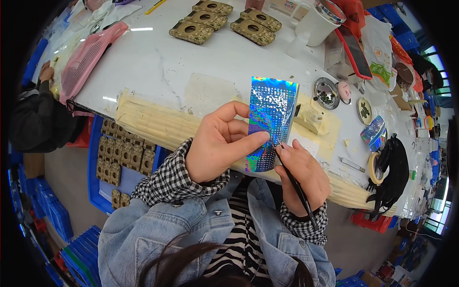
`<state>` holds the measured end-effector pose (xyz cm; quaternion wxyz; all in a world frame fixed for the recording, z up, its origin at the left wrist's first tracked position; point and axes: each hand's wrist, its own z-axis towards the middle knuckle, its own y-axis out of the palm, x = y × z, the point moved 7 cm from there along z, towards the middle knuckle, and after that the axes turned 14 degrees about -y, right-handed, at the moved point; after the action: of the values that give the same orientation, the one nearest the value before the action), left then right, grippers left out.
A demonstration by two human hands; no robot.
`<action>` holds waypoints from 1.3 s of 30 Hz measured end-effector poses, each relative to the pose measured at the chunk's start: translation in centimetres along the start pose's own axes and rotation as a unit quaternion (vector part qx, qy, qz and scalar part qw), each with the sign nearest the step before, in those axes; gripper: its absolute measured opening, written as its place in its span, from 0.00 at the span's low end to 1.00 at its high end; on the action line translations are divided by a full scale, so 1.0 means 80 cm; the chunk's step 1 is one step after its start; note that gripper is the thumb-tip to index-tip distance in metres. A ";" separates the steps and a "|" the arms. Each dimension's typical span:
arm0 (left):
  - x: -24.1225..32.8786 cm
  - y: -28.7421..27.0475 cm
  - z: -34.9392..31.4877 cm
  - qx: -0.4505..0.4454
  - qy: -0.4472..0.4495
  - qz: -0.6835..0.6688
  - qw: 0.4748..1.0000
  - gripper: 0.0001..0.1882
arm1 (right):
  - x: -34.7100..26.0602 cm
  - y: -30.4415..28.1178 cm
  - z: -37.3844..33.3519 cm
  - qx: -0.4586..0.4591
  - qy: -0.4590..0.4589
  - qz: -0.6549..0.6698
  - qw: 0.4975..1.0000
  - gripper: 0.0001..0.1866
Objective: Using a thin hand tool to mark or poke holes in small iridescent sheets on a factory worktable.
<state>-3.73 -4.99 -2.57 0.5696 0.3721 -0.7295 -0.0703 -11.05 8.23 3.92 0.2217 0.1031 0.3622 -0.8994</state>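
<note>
My left hand (222,141) is closed on a shiny blue holographic sticker sheet (275,103), its thumb on the front and its fingers behind. The sheet is tilted upright over the table edge, with rows of tiny cut marks and bare silvery patches. In my right hand (303,177) is a pair of slim black tweezers (297,187), their tips touching the sheet's lower half beside my left thumb. Whether a sticker sits between the tips is too small to tell. Just behind the sheet stands a tape-covered block (313,117) with a small peg.
Camouflage toy tank hulls (205,19) sit at the back; several more lie in a blue tray (93,179) at lower left. On the right are a white mug (318,26), a phone (355,52), a round metal dish (327,93), a tape roll (377,167) and a utility knife (353,164).
</note>
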 end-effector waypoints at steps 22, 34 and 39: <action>-0.003 -0.001 0.002 0.017 0.008 -0.001 1.000 0.17 | -0.004 0.002 0.001 0.001 -0.015 -0.035 0.999 0.17; -0.004 -0.002 0.003 0.024 0.015 -0.020 0.999 0.18 | -0.007 0.005 0.000 -0.033 -0.041 -0.062 0.997 0.16; -0.012 -0.004 0.007 0.016 -0.024 -0.074 0.997 0.18 | -0.010 0.008 -0.001 -0.059 -0.060 -0.083 0.993 0.15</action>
<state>-4.03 -4.79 -3.70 0.5394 0.4323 -0.7142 -0.1095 -10.00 8.10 3.76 0.1728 0.0054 0.4084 -0.8963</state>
